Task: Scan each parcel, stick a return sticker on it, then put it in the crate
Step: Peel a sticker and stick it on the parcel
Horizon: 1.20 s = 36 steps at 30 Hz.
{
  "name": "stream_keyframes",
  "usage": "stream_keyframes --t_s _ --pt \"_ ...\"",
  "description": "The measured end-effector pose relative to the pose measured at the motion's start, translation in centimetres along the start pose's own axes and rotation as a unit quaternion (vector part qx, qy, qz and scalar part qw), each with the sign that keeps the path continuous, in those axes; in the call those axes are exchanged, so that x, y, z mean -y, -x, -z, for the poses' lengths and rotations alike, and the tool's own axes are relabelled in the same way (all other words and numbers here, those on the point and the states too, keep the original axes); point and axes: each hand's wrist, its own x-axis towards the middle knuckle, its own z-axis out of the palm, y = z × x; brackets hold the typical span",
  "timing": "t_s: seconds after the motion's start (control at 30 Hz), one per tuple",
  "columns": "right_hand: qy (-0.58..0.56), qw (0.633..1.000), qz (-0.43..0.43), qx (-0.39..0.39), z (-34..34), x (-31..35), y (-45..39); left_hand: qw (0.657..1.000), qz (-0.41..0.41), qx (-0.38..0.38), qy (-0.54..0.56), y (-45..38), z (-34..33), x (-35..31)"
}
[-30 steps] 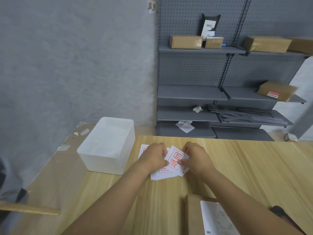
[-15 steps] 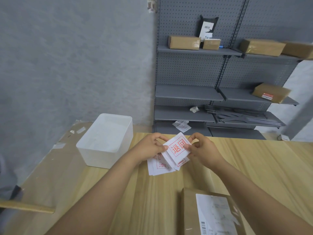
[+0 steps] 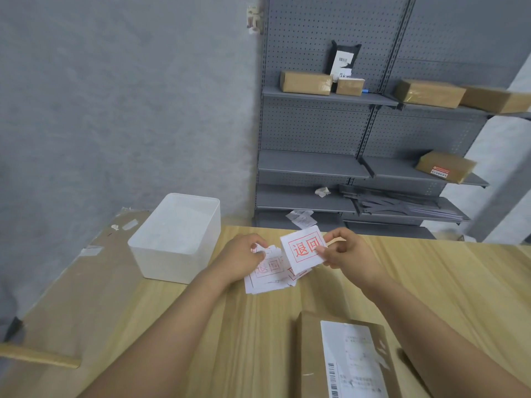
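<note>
My right hand [image 3: 349,252] pinches one white return sticker [image 3: 301,249] with red print, held up off the table. My left hand [image 3: 244,255] presses its fingers on the pile of remaining stickers [image 3: 265,278] lying on the wooden table [image 3: 431,282]. A brown cardboard parcel [image 3: 342,357] with a white shipping label lies close to me between my forearms. The white plastic crate [image 3: 175,239] stands to the left of my left hand and looks empty.
A grey shelf unit [image 3: 359,165] behind the table carries several brown parcels and a black mailer bag. A cardboard sheet [image 3: 86,268] lies under the crate along the table's left side. Loose papers lie on the lowest shelf.
My right hand has lifted one sticker clear of the pile and drawn it to the right. My left hand has let go of it and stays on the pile.
</note>
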Motion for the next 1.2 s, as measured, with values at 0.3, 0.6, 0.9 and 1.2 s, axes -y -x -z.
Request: stream_keyframes --t_s 0.3,0.6,0.9,1.2 --pt "-0.041 0.998 0.006 0.036 0.1 0.7 1.6 0.924 0.147 0.107 0.336 1.4 -0.7 -4.8" --pt "0.145 0.982 0.117 -0.001 0.5 0.6 3.0 0.849 0.207 0.044 0.485 1.3 -2.1 -6.7" --pt "0.32 0.871 0.353 -0.119 0.1 0.2 3.8 0.92 0.172 -0.007 0.351 1.1 -2.9 -8.2" --pt "0.26 0.901 0.341 -0.072 0.6 0.9 4.4 0.889 0.196 -0.039 0.413 0.2 -2.7 -7.8"
